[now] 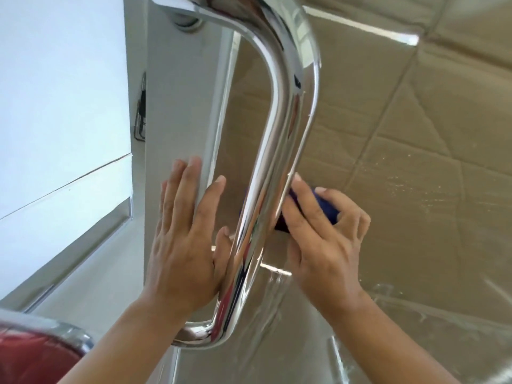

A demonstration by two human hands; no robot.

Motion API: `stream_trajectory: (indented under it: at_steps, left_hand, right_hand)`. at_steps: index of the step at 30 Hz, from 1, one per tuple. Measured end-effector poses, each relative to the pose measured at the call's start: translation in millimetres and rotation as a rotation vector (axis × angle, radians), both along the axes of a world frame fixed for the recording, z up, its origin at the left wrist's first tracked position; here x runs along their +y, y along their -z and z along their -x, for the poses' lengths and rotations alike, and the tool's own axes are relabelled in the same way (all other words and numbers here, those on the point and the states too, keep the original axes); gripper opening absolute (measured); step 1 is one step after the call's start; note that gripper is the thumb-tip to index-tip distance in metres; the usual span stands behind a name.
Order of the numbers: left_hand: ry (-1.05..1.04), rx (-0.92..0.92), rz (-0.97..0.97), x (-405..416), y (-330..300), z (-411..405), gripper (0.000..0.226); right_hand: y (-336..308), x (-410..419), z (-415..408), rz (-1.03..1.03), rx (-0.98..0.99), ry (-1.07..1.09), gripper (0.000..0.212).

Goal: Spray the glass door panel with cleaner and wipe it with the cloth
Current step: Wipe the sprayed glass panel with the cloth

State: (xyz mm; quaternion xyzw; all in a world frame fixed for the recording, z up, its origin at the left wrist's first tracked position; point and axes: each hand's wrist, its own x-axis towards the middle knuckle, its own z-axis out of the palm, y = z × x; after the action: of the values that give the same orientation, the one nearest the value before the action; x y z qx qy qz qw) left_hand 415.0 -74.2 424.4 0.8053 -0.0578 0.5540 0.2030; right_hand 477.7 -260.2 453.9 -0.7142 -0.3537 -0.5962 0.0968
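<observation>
The right hand [318, 236] grips a dark blue cloth [324, 205], its fingers curled round the bunched fabric and pressing it against the glass door panel [415, 162]. Only part of the cloth shows, peeking out above the knuckles and between the fingers; the rest is hidden under the hand. The fingertips reach in behind the chrome door handle [277, 162], a long polished bar that runs upright just to the left of the grip and crosses in front of the cloth's left edge, so the handle stands between the camera and that strip of glass.

On the other side of the handle, the left hand [182, 245] lies flat with straight fingers on the pale grey door frame [171, 106], palm against the surface, holding nothing. Its thumb points toward the handle and sits close to the bar; whether it touches cannot be told.

To the right of the grip and below it the glass carries streaks and specks of wet residue [410, 189]. Brown tiling shows in the panel, with bright glare bands. Above the left hand, on the frame's edge, sits a metal latch plate [141, 112]. Well below the left forearm, at the lower left corner, a red object with a chrome rim [41, 353] is partly in view, too cropped to identify.
</observation>
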Motion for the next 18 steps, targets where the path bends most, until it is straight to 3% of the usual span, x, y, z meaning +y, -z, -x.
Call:
stream_trajectory:
  at_steps: [3,7,9,14,18]
  left_hand:
    - [0.002,0.015,-0.008,2,4,0,0.085]
    - [0.006,0.042,-0.010,4,8,2,0.057]
    - [0.034,0.070,0.015,3,8,4,0.062]
    - [0.062,0.091,0.022,5,17,8,0.072]
    - [0.041,0.090,0.024,3,24,8,0.059]
  right_hand:
    - [-9,14,-2,-0.192,-0.006,0.030,0.045]
    - [18,20,-1,0.103,-0.020,0.038,0.035]
    - [25,16,1,0.203,-0.015,0.007,0.039]
    - [19,24,-1,-0.081,0.000,0.056,0.028]
    - [45,23,3,0.163,0.006,0.005,0.036]
